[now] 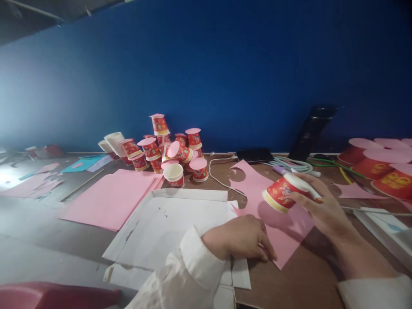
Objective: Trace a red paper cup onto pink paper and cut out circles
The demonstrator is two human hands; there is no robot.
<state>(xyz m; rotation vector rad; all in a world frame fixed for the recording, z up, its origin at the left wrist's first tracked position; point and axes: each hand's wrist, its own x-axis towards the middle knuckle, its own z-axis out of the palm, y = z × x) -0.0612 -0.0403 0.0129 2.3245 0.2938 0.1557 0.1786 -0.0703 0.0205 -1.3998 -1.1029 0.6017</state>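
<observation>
Your right hand (317, 204) grasps a red cup (283, 193), tilted at four o'clock in your view, plus a pen (314, 194). Below lies a pink sheet (280, 231); your left hand (241, 238) touches its six-o'clock edge, though whether it pinches, I cannot tell. From the cup, piled cups (182, 153) stand at ten o'clock, a black bottle (307, 135) at one.

Blue wall (209, 64) behind brown tabletop (273, 285)

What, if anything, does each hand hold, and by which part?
Right hand: a red cup, by the end opposite its yellow band; also a pen, hold unclear. Left hand touches a pink sheet; grip unclear.
</observation>
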